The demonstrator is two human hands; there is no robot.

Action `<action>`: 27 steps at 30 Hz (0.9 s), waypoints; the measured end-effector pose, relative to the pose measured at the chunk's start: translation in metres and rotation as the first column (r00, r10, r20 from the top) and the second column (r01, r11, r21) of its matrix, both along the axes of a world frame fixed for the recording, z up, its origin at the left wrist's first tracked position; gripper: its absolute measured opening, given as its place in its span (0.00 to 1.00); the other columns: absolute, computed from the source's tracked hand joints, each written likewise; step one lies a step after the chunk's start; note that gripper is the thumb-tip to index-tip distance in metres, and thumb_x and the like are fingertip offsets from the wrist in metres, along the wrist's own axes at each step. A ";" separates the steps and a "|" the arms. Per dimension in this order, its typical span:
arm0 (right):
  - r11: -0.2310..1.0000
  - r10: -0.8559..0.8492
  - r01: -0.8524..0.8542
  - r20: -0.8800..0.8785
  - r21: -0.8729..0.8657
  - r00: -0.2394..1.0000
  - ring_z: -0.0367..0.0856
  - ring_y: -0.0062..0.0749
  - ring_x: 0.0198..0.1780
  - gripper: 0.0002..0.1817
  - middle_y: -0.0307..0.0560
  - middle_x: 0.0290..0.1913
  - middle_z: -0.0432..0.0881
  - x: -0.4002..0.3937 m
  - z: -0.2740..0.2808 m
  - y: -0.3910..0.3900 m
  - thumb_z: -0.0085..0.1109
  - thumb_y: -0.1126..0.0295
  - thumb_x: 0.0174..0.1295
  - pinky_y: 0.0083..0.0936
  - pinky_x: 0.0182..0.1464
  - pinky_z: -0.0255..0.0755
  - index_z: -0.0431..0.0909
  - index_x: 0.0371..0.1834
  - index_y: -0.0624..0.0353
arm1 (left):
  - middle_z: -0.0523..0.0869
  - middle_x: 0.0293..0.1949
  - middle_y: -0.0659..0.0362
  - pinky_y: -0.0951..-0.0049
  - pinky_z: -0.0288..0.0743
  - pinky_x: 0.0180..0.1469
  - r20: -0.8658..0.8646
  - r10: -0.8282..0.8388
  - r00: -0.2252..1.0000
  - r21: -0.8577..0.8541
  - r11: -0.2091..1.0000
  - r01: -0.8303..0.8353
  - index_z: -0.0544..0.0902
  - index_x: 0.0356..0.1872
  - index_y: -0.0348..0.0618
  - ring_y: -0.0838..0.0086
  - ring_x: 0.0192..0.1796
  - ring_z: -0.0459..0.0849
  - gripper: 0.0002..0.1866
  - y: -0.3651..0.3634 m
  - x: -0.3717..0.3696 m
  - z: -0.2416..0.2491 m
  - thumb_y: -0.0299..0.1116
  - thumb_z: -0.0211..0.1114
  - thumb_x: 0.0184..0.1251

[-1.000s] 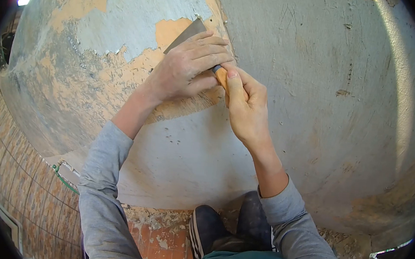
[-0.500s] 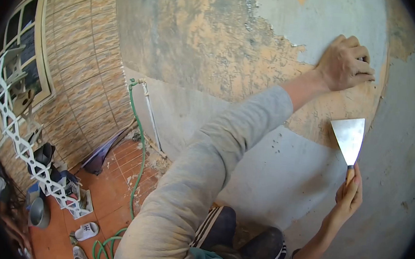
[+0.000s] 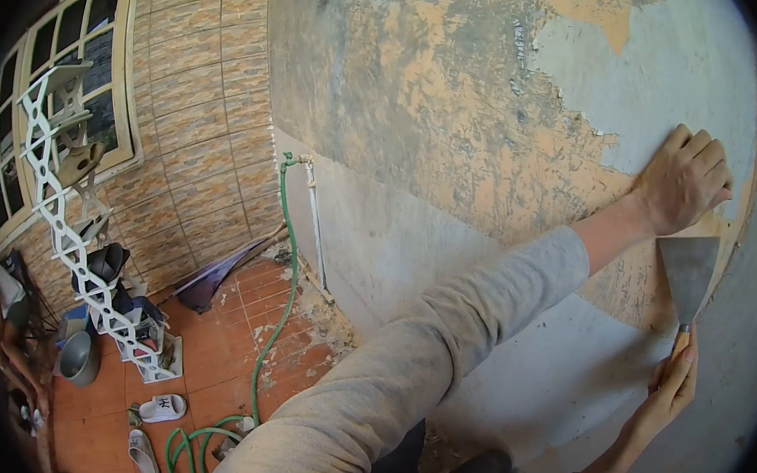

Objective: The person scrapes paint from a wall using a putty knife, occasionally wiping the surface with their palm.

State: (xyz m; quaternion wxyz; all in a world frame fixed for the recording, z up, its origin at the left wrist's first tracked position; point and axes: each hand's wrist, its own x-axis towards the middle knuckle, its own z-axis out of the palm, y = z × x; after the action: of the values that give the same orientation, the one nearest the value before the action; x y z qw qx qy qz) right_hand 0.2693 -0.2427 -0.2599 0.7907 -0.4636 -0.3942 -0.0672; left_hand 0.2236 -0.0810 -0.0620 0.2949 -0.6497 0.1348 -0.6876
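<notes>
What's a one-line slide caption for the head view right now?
Left hand flat on the peeling wall, right hand holding a scraper below it.

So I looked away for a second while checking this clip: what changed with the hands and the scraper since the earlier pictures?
The left hand let go of the scraper blade and now presses flat on the wall above it. The right hand alone holds the scraper by its handle, blade up, pulled back from the scraping spot. The view swung left, bringing the green hose and the tiled floor into sight. The right hand's grip stayed.
</notes>
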 end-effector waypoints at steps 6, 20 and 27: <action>0.996 0.001 0.001 -0.025 0.085 1.000 0.52 0.07 0.23 0.24 0.23 0.23 0.62 -0.033 0.033 0.007 0.44 0.59 0.85 0.16 0.25 0.44 0.77 0.72 0.63 | 0.76 0.30 0.52 0.56 0.70 0.42 0.002 -0.342 0.940 -0.205 0.920 0.335 0.75 0.26 0.42 0.57 0.39 0.76 0.13 0.005 -0.007 0.010 0.33 0.70 0.66; 0.980 0.198 -0.199 -0.026 -0.017 0.980 0.59 0.12 0.23 0.25 0.28 0.24 0.64 -0.028 0.017 -0.032 0.41 0.61 0.86 0.16 0.26 0.56 0.72 0.76 0.63 | 0.78 0.70 0.46 0.51 0.55 0.77 -0.279 0.104 0.955 -0.112 0.984 -0.140 0.86 0.60 0.42 0.50 0.76 0.68 0.27 -0.018 -0.027 0.009 0.50 0.62 0.70; 0.990 0.125 -0.123 0.014 -0.073 0.992 0.57 0.11 0.23 0.23 0.27 0.23 0.63 -0.018 0.044 -0.040 0.43 0.61 0.85 0.16 0.25 0.54 0.76 0.72 0.64 | 0.83 0.66 0.53 0.58 0.72 0.65 -0.428 0.352 0.832 0.337 0.917 -0.215 0.85 0.60 0.46 0.63 0.70 0.78 0.35 -0.041 -0.039 0.018 0.62 0.72 0.61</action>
State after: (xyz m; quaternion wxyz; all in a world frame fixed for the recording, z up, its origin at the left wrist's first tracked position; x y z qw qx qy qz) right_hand 0.2512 -0.2828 -0.2157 0.7725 -0.4656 -0.4318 -0.0081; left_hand 0.1849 -0.1223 -0.0441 0.4390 -0.7650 0.1989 -0.4272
